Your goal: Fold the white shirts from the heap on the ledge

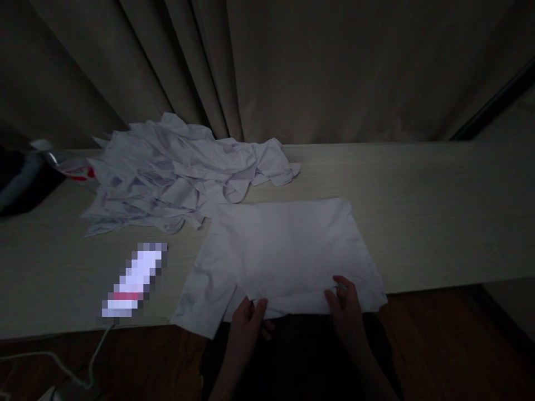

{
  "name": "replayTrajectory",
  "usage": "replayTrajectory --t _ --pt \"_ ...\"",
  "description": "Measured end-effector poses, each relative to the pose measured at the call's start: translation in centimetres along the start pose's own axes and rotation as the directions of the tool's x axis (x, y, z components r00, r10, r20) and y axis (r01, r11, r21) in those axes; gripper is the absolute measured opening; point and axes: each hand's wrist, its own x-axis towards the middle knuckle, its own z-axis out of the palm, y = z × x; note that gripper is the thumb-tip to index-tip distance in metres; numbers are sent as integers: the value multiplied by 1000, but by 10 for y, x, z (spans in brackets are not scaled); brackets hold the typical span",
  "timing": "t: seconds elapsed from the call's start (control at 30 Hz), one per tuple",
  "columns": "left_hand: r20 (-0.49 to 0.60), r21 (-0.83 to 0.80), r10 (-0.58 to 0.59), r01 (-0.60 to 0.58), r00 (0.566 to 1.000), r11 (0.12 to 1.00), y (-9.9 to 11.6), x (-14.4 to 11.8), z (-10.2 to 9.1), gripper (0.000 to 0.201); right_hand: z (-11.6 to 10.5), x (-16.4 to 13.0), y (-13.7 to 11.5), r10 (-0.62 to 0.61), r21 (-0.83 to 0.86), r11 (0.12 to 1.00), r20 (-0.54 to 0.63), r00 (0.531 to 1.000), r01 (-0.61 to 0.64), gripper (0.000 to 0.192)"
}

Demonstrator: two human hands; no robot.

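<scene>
A white cloth garment (288, 250) lies spread on the table's near edge, with a sleeve-like flap slanting out at the left and another at the right. My left hand (247, 323) is closed on its near edge, thumb on top and some fingers beneath. Farther right, my right hand (345, 303) pinches the same edge between thumb and fingers. Slight creases run across the cloth, mostly at the left flap. The dim light hides fine detail such as seams.
Behind and left sits a crumpled heap of white cloth (167, 172). A lit phone (136, 278), blurred out, lies left with a white cable (96, 353) hanging off the pale table (422, 223). A plastic bottle (75, 167) and dark item (25, 184) are far left. Curtains (334, 72) hang behind.
</scene>
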Motion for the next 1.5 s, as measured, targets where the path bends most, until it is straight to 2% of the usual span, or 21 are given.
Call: replayTrajectory --t 0.1,0.2,0.33,0.47,0.53,0.67,0.77,1.07,1.23,1.37,1.5 --pt "20 18 -9 9 1000 1000 -2 1 1 38 0 1 -1 -7 28 1000 8 1000 7 48" --pt "18 -29 -33 33 999 999 -4 2 3 38 2 2 -1 -37 19 999 -30 999 38 45" --pt "0 -125 -64 63 998 990 -5 3 9 39 5 5 0 -65 -67 996 -102 993 58 44" --pt "-58 -93 -34 29 998 995 -3 -2 11 38 5 5 -3 -24 -133 991 -96 995 11 48" --pt "-27 -58 -17 15 1000 998 -4 -4 9 39 4 3 -4 -29 -133 991 -65 997 20 50" --pt "104 65 30 -37 994 997 -7 -7 3 39 0 -2 -2 -117 -174 977 22 993 119 58" --pt "138 95 39 -52 990 994 -10 -5 0 35 -2 -2 1 -155 -245 955 61 986 165 57" --pt "213 97 28 -50 977 994 -15 -1 -5 39 0 5 0 -135 -284 950 14 991 134 49" --pt "213 -34 -25 34 977 999 -9 -1 -4 42 2 2 -3 -143 -298 945 -19 990 131 45" --pt "154 -100 -77 93 985 991 -5 2 -4 46 -2 -4 -2 -124 -254 957 68 990 137 49" --pt "139 -85 -85 97 987 992 -4 4 -4 49 -8 -8 0 -148 -167 970 167 975 176 51"
